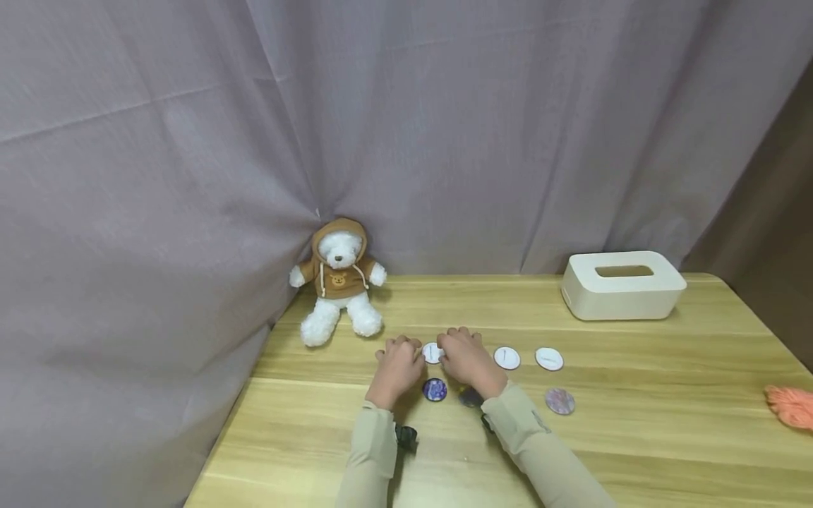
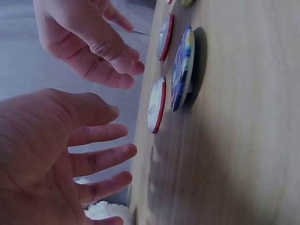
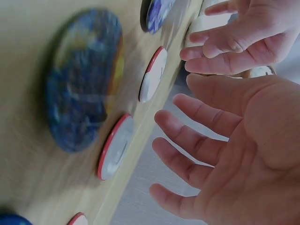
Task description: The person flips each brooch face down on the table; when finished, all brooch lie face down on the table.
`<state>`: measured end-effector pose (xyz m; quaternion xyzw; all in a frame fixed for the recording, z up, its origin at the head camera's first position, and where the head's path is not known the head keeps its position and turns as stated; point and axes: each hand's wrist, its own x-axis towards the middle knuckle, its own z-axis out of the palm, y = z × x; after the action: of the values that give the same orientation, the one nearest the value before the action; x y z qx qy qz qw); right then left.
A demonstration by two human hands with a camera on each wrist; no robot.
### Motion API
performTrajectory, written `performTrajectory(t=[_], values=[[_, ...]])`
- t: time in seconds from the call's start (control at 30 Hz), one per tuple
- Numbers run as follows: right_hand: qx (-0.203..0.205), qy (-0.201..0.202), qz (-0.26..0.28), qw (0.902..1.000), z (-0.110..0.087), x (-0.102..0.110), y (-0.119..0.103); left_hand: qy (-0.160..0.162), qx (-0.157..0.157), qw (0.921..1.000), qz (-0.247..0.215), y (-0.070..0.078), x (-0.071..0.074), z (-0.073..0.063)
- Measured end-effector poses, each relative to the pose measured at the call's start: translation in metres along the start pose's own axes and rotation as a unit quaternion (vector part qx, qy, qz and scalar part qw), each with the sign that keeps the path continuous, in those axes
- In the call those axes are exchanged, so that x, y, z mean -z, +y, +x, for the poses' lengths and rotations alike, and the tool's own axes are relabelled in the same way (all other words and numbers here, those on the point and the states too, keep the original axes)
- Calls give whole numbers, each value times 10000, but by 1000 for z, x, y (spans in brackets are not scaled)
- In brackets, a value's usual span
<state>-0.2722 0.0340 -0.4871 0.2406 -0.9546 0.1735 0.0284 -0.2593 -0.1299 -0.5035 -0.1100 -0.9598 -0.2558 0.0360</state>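
My left hand (image 1: 399,365) hovers just left of a white-backed pin badge (image 1: 432,353) that lies face down. On that badge's other side is my right hand (image 1: 468,358), its fingertips right at the rim in the head view. Fingers of the left hand (image 2: 56,150) are parted and hold nothing. The right wrist view shows the right hand (image 3: 234,140) with loose, spread fingers, also holding nothing. A purple-blue patterned badge (image 1: 435,389) lies nearer the body. Partly hidden under the right wrist is a dark blue and yellow badge (image 3: 84,79). A second red-rimmed white badge (image 3: 116,147) lies near the right fingers.
Farther right lie two white badge backs, one in the middle (image 1: 507,358) and one beyond (image 1: 549,359), with a pinkish badge (image 1: 560,401) in front. A teddy bear (image 1: 339,282) sits back left, a tissue box (image 1: 625,289) back right. Coral yarn (image 1: 790,407) lies at the right edge.
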Motion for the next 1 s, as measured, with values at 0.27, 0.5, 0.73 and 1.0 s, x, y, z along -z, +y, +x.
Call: performTrajectory(t=[0.27, 0.5, 0.73, 1.0], values=[[-7, -13, 65, 10000, -15, -4, -5, -75, -326, 9993, -166, -4, 3, -7], [267, -88, 163, 9995, -26, -2, -4, -42, -749, 9971, 93, -5, 6, -16], [178, -308, 410, 9985, -32, -1, -4, -283, -736, 9968, 131, -12, 9, -26], [431, -258, 520, 9974, -36, -7, -5, -438, -1076, 9930, 210, -12, 4, -30]])
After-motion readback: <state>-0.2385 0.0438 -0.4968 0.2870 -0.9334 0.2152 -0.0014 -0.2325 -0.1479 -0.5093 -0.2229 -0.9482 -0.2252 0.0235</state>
